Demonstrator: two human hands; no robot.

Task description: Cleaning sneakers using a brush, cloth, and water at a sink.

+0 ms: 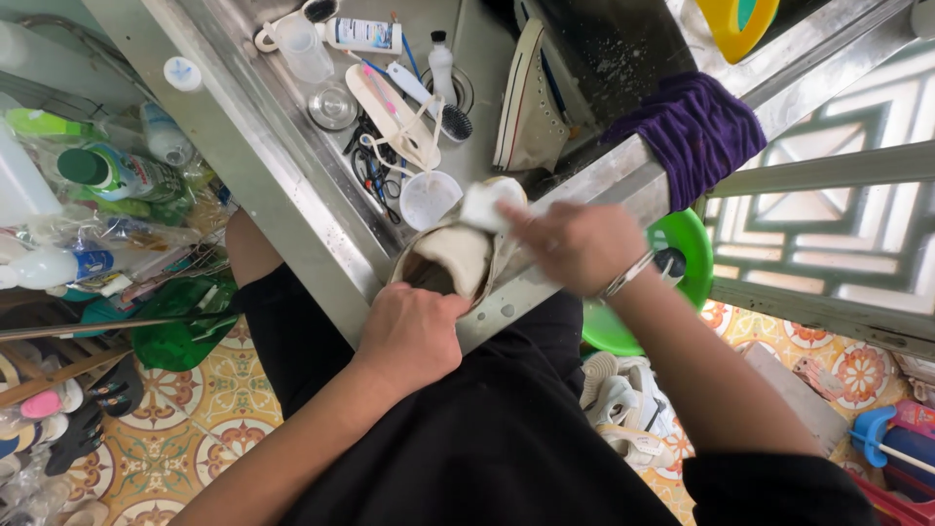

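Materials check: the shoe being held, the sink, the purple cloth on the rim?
Shoe: off-white woven fabric, likely canvas; matte, soft folds at the opening. Sink: stainless steel by the look; grey brushed sheen, streaky reflections. Purple cloth: plush textile, maybe microfibre or terry; ribbed pile, drapes limply over the rim.

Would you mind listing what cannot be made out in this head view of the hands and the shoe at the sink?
- Heel of the cream shoe: covered by the left hand.
- White pad at the toe: blurred, so its kind is unclear; the right hand is blurred too.
- Green basin: mostly hidden behind the right forearm and sink edge.
- Tangle of laces in the sink: too small to separate.
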